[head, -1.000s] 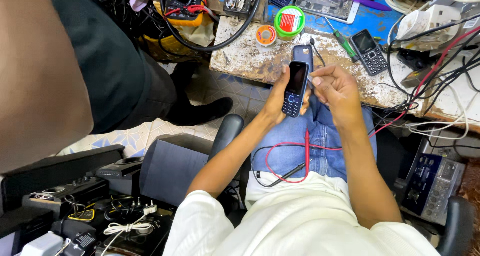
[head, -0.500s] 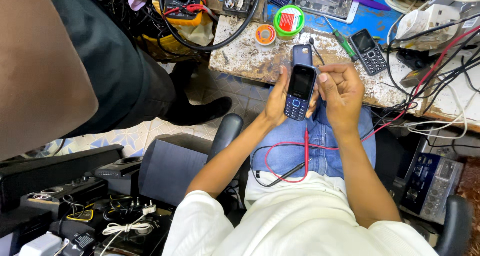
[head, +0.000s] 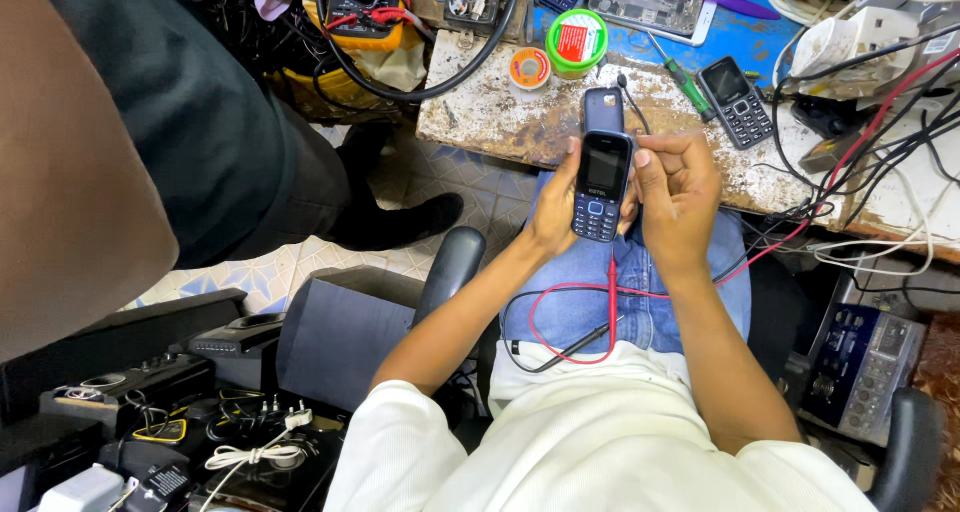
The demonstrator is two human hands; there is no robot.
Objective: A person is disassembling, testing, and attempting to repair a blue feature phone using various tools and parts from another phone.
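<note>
**Both hands on keypad phone over my lap**

I hold a dark blue keypad phone (head: 601, 187) upright, screen facing me, above my jeans, just off the tabletop (head: 500, 122) edge. My left hand (head: 555, 207) cups its left side, fingers curled behind the body, thumb on the edge. My right hand (head: 678, 197) grips the right side; fingers (head: 645, 162) pressed together against the phone's upper edge. Screen is dark, keypad shows.

Behind the phone top, a second blue phone back (head: 603, 107) lies on the tabletop, touching or just beyond it; can't tell. Another keypad phone (head: 735, 102) lies to the right, a green-handled screwdriver (head: 680, 77) beside it. Green round tin (head: 578, 42) and an orange tape roll (head: 529, 69) sit further back.

Red probe lead (head: 560, 317) and black lead (head: 570, 347) loop across my lap. A meter box (head: 860, 367) sits low right. Another person in dark trousers (head: 200, 122) stands to the left.
</note>
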